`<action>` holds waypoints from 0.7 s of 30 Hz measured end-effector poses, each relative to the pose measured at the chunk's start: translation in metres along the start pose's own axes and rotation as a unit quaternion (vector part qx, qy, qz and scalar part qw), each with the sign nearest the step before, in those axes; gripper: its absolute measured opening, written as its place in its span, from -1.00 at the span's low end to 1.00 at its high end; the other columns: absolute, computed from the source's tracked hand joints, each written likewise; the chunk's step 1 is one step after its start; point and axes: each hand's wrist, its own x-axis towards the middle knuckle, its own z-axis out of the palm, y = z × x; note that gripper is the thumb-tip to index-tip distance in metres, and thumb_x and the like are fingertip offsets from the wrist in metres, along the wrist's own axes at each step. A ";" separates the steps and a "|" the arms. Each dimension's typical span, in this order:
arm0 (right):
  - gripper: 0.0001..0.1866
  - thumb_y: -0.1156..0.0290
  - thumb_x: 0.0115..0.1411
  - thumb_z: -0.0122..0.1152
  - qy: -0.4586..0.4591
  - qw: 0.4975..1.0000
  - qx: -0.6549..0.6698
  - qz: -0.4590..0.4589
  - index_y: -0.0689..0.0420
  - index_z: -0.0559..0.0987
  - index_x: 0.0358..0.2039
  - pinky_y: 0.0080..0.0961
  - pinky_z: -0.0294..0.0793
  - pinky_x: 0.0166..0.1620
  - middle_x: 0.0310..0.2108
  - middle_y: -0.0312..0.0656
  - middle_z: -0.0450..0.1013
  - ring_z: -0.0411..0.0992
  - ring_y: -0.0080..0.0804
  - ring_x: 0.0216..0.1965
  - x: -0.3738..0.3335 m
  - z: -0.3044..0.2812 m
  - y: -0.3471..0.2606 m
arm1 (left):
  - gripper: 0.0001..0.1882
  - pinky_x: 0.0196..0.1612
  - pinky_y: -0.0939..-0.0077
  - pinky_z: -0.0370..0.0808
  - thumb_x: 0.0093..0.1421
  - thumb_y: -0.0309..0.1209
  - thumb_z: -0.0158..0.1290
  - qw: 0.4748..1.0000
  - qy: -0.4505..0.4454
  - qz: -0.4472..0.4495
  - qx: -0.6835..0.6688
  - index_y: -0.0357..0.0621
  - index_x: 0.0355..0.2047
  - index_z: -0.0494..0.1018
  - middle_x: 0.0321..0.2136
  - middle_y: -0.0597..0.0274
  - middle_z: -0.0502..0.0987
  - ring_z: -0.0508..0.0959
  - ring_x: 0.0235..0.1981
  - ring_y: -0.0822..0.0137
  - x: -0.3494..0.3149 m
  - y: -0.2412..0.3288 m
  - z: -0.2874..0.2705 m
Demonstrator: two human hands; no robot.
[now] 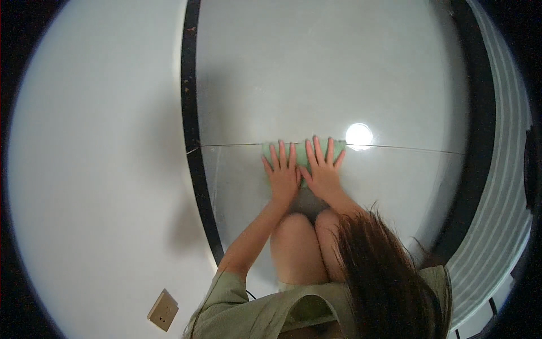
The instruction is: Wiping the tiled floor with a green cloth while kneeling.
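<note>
Item 1: pale green cloth [301, 153], landmark of this entry; it is lying on the glossy white floor [339, 73], its far edge running along a thin dark seam [231, 146].

Item 2: left hand [284, 175], bare; it is lying palm down on the left half of the cloth, fingers spread apart and straight, not clamping anything.

Item 3: right hand [324, 172], bare; it is resting palm down on the right half of the cloth, fingers fanned apart, likewise not clamping. The thumbs are lying close beside each other over the cloth's middle; whether they are touching, one cannot tell.

Item 4: round bright reflection [359, 135]; it is shining on the floor just right of the cloth.

Item 5: bare knees [296, 243]; they are pointing toward the cloth from its near side.

Item 6: long dark hair [384, 271]; it is hanging nearer the wearer than the cloth, to its right.

Item 7: black border strip [192, 113]; it is running along the floor's edge, left of the cloth.

Item 8: beige wall socket [162, 311]; it is sitting on the white wall [96, 141], well apart from the cloth, to its near left.
</note>
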 end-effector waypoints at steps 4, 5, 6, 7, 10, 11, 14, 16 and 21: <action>-0.32 -0.03 0.25 -0.18 0.087 0.994 -0.036 0.053 0.00 0.06 0.32 0.44 -0.33 0.18 0.36 -0.15 -0.10 -0.21 0.07 0.35 0.091 0.005 0.008 | -0.39 0.28 -0.17 -0.19 0.23 -0.26 -0.15 0.998 0.063 0.027 -0.013 -0.21 0.26 0.09 0.29 -0.11 0.01 -0.04 0.32 -0.13 0.086 -0.010 -0.003; -0.33 -0.01 0.26 -0.21 0.104 0.992 -0.048 0.059 -0.01 0.05 0.32 0.41 -0.33 0.20 0.36 -0.15 -0.10 -0.21 0.05 0.36 0.117 0.003 0.015 | -0.41 0.29 -0.14 -0.17 0.25 -0.25 -0.19 0.996 0.079 0.034 -0.029 -0.24 0.25 0.10 0.28 -0.11 0.04 -0.03 0.31 -0.12 0.116 -0.009 -0.007; -0.34 0.01 0.27 -0.24 0.119 0.989 -0.055 0.063 -0.01 0.04 0.32 0.38 -0.33 0.21 0.36 -0.15 -0.10 -0.21 0.03 0.36 0.143 0.002 0.017 | -0.42 0.29 -0.11 -0.15 0.27 -0.23 -0.23 0.994 0.102 0.039 -0.018 -0.25 0.24 0.10 0.28 -0.11 0.04 -0.01 0.31 -0.10 0.141 -0.014 -0.008; -0.36 0.05 0.28 -0.24 0.132 0.988 -0.060 0.056 -0.01 0.04 0.32 0.32 -0.31 0.23 0.35 -0.14 -0.09 -0.19 -0.01 0.36 0.167 -0.004 0.019 | -0.43 0.30 -0.07 -0.13 0.29 -0.21 -0.26 0.991 0.128 0.044 -0.007 -0.27 0.24 0.11 0.27 -0.10 0.05 0.00 0.31 -0.08 0.165 -0.018 -0.009; -0.39 0.11 0.28 -0.25 0.178 0.982 -0.050 0.034 0.01 0.06 0.31 0.19 -0.26 0.27 0.34 -0.13 -0.06 -0.15 -0.07 0.35 0.226 -0.009 0.041 | -0.42 0.31 -0.02 -0.12 0.31 -0.16 -0.30 0.987 0.152 0.043 -0.002 -0.27 0.23 0.11 0.28 -0.07 0.05 0.01 0.31 -0.04 0.224 -0.022 -0.005; -0.40 0.14 0.27 -0.25 0.206 0.978 -0.029 0.022 0.03 0.08 0.31 0.11 -0.22 0.29 0.34 -0.13 -0.05 -0.13 -0.10 0.35 0.233 -0.010 0.045 | -0.42 0.31 0.00 -0.12 0.32 -0.15 -0.31 0.986 0.160 0.045 -0.004 -0.27 0.24 0.10 0.28 -0.05 0.05 0.01 0.31 -0.02 0.233 -0.021 -0.005; -0.40 0.12 0.27 -0.29 0.210 0.977 0.014 0.027 0.07 0.12 0.29 -0.01 -0.24 0.33 0.33 -0.13 -0.02 -0.13 -0.13 0.36 0.232 -0.005 0.049 | -0.41 0.31 0.04 -0.12 0.33 -0.14 -0.31 0.987 0.153 0.038 -0.018 -0.29 0.24 0.08 0.29 -0.05 0.04 -0.02 0.32 0.00 0.232 -0.016 -0.001; -0.41 0.15 0.27 -0.26 0.191 0.981 0.003 0.028 0.06 0.12 0.29 -0.02 -0.20 0.32 0.33 -0.13 -0.01 -0.11 -0.12 0.35 0.206 -0.003 0.038 | -0.40 0.32 0.05 -0.12 0.33 -0.14 -0.31 0.990 0.137 0.028 -0.021 -0.30 0.24 0.07 0.29 -0.06 0.03 -0.03 0.33 0.00 0.217 -0.015 0.004; -0.40 0.21 0.24 -0.13 0.075 0.997 0.008 0.001 0.00 0.12 0.29 0.09 -0.21 0.30 0.33 -0.17 -0.02 -0.11 -0.06 0.34 0.049 -0.006 0.052 | -0.33 0.30 -0.08 -0.17 0.25 -0.12 -0.18 0.986 -0.006 0.164 0.042 -0.36 0.22 0.07 0.29 -0.12 0.00 -0.07 0.34 -0.03 0.078 0.018 0.016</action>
